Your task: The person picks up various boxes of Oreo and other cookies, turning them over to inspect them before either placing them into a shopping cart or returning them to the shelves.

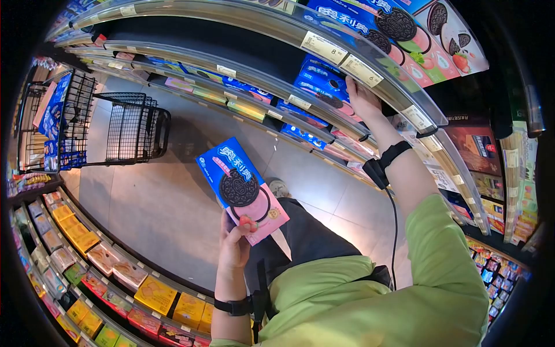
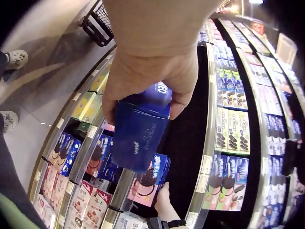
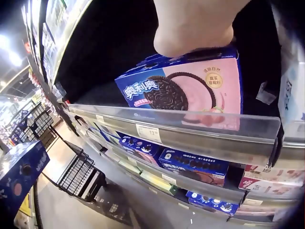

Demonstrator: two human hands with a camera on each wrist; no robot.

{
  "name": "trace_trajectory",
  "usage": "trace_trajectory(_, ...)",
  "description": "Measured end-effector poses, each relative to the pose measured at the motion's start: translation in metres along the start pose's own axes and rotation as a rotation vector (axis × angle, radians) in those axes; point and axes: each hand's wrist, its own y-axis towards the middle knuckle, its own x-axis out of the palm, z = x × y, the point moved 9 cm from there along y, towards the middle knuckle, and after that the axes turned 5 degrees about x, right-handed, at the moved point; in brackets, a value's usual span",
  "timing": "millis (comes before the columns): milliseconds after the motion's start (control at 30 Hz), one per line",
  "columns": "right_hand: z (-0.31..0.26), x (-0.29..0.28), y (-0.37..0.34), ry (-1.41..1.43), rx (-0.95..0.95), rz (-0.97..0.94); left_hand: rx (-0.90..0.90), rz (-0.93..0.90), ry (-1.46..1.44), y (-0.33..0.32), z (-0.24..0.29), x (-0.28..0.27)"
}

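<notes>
A blue and pink cookie box is gripped at its lower end by my left hand, thumb on the front. The left wrist view shows that hand around the same box, its blue end facing the camera. My right hand reaches into a shelf and touches another blue and pink box. In the right wrist view the hand lies over the top of that box, behind a clear shelf lip; its fingertips are hidden.
A black wire cart stands in the aisle, with a second cart holding blue packages beside it. Lower shelf rows run below the right hand. A shelf of yellow boxes lines the left side. Price tags edge the upper shelf.
</notes>
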Motion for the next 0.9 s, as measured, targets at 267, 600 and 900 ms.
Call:
trace_trajectory(267,0.001,-0.006,-0.002,0.01,0.016,0.022,0.005,-0.016,-0.03,0.002,0.005,0.006)
trace_trajectory(600,-0.003,-0.01,-0.007,0.074,0.02,-0.064,-0.001,-0.02,-0.015,0.004,0.005,0.003)
trace_trajectory(900,-0.003,-0.026,-0.028,0.326,0.031,-0.131,0.002,-0.028,-0.008,0.004,0.004,0.002)
